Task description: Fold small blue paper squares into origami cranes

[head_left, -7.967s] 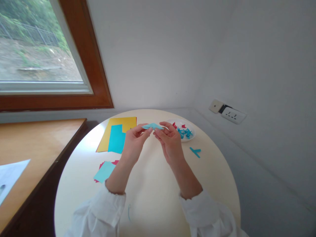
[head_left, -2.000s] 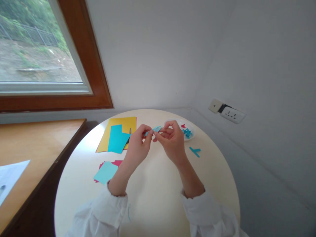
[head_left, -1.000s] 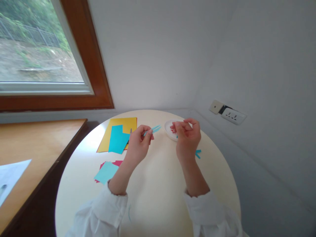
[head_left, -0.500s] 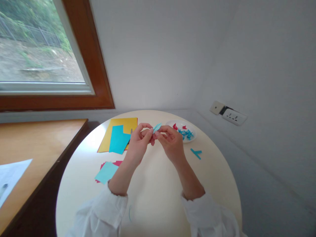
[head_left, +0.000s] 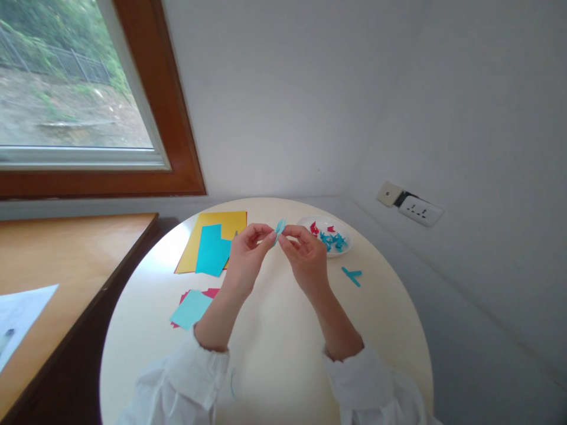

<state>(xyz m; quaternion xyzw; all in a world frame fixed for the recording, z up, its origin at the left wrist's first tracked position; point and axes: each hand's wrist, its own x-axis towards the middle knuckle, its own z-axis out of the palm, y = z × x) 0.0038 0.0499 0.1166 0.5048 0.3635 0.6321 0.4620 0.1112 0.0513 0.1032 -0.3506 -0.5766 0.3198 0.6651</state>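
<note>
Low on the round table (head_left: 274, 330) shows a thin, curved blue line (head_left: 233, 382) (sliver or mark, I cannot tell). Beyond it, the left hand (head_left: 248, 252) and the right hand (head_left: 309, 254) come close together, each pinching the small folded light-blue paper (head_left: 280, 226) between thumb and fingers. The work probably goes best if one hand steadies the base while the other presses gently, since force could skew thin layers. Farther off, partly behind the right hand, the white plate (head_left: 322, 224) bears red pieces (head_left: 314, 229) and blue pieces (head_left: 332, 241).
</note>
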